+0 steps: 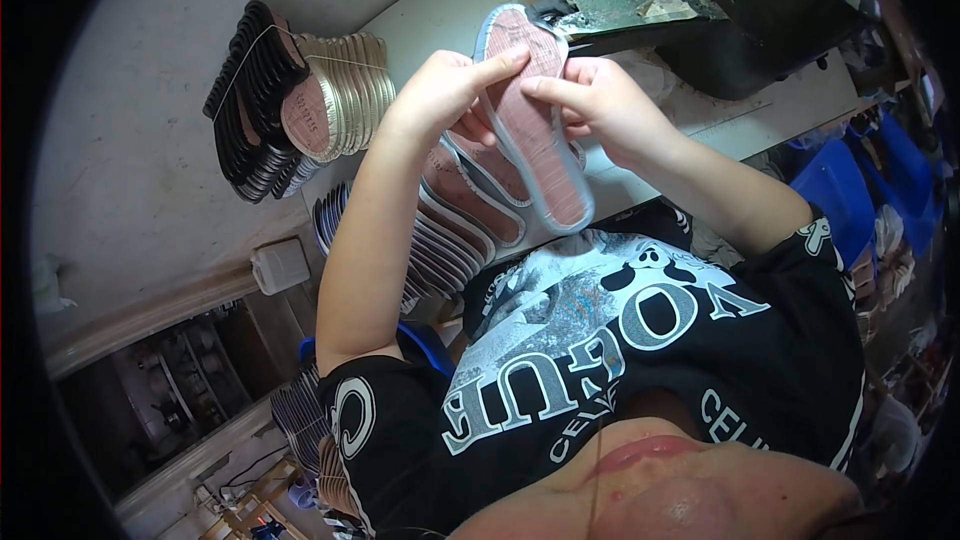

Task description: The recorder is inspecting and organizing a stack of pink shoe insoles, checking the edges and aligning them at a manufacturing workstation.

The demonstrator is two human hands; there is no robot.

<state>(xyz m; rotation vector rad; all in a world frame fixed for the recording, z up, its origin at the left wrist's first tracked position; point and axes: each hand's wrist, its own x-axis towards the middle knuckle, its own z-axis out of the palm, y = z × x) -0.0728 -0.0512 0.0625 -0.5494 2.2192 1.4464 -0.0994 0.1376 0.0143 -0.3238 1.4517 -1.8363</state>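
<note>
Two tied bundles of soles, one black (272, 105), one cream (350, 90), stand far left, the ties likely keeping them stacked; a fanned row of soles (450, 230) lies nearer. Left hand (448, 90) pinches a pink sole (545, 145), thumb on top, seemingly to steady it; the sole lies between both hands, its lower end nearer; right hand (612, 105) pinches its right edge

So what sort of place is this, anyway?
Probably a shoemaking workshop: there's a pink-faced shoe sole being held, banded stacks of similar pieces, and a dark green machine at a pale worktable.
</note>
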